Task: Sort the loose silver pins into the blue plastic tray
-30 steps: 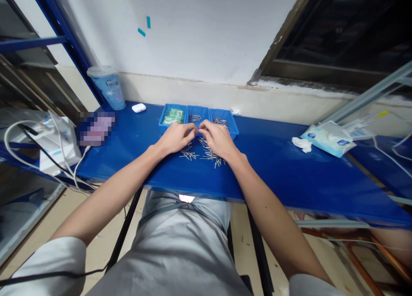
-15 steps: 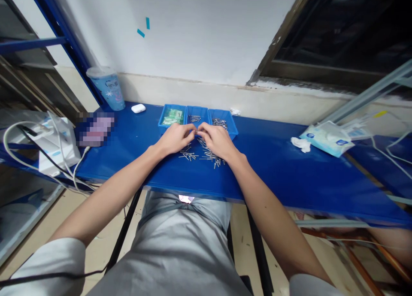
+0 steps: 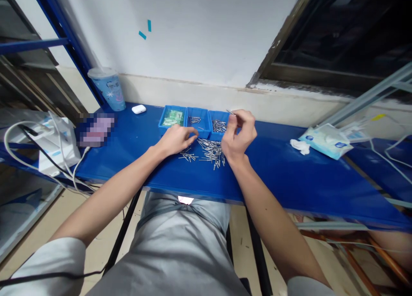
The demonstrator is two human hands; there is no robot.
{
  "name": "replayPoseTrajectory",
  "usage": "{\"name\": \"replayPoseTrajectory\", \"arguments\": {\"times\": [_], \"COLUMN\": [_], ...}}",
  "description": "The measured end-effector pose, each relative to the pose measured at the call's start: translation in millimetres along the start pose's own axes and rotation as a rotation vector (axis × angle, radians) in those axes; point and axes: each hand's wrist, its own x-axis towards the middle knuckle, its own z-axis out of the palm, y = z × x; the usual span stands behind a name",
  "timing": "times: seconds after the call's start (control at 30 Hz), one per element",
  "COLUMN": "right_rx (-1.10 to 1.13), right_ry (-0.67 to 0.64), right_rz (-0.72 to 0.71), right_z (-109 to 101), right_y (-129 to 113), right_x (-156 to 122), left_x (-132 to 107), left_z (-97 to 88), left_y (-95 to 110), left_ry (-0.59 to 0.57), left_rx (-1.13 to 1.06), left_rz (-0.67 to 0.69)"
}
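My right hand (image 3: 238, 134) is raised over the right blue bin (image 3: 222, 125), pinching a thin metal pin (image 3: 229, 112) between thumb and fingers. My left hand (image 3: 175, 138) rests on the blue table (image 3: 289, 167) with its fingers curled and pinched near the middle blue bin (image 3: 197, 118); what it holds is too small to see. A pile of loose metal pins (image 3: 207, 150) lies on the table between my hands. The left blue bin (image 3: 173, 116) holds green parts.
A patterned cup (image 3: 107, 88) and a white earbud case (image 3: 138, 109) stand at the back left. White devices with cables (image 3: 54, 143) sit at the left edge. A tissue pack (image 3: 325, 139) and crumpled tissue (image 3: 298, 145) lie at the right.
My right hand lifted from the pin pile and moved right, over the right bin, carrying a pin. My left hand stayed in place.
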Motion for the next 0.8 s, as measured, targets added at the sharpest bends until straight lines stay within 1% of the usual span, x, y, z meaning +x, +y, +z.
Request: {"name": "replayPoseTrajectory", "arguments": {"times": [0.03,0.07,0.13,0.2,0.3,0.33,0.4,0.53,0.63,0.7,0.8], "right_rx": [-0.026,-0.053,-0.107,-0.137,-0.135,-0.124,-0.1,-0.094,-0.148,-0.193,-0.218], "right_ry": [-0.024,-0.08,-0.252,-0.364,-0.402,-0.417,-0.499,-0.749,-0.908,-0.965,-0.994], "right_rz": [0.013,0.03,0.061,0.086,0.094,0.078,0.023,-0.071,-0.077,-0.067,-0.058], "right_z": [1,2,3,2,-3,-4,-6,-5,-3,-2,-1], "right_y": [-1,-3,-7,-10,-9,-7,-4,-3,-7,-9,-9], "right_x": [2,4,8,11,11,10,8,5,5,5,4], "left_x": [0,1,2,4,5,5,5,4,3,3,3], "left_z": [1.2,2.5,4.7,5.9,5.9,5.7,5.1,5.1,6.5,7.8,9.5], "left_y": [1,2,6,9,13,14,13,9,4,2,-1], "left_ry": [-0.028,-0.056,-0.112,-0.165,-0.211,-0.218,-0.223,-0.225,-0.225,-0.227,-0.23], "left_rx": [0.04,0.088,0.194,0.283,0.337,0.343,0.358,0.39,0.377,0.352,0.325], "left_rz": [0.002,0.007,0.023,0.014,-0.01,-0.013,-0.028,-0.044,-0.05,-0.052,-0.057]}}
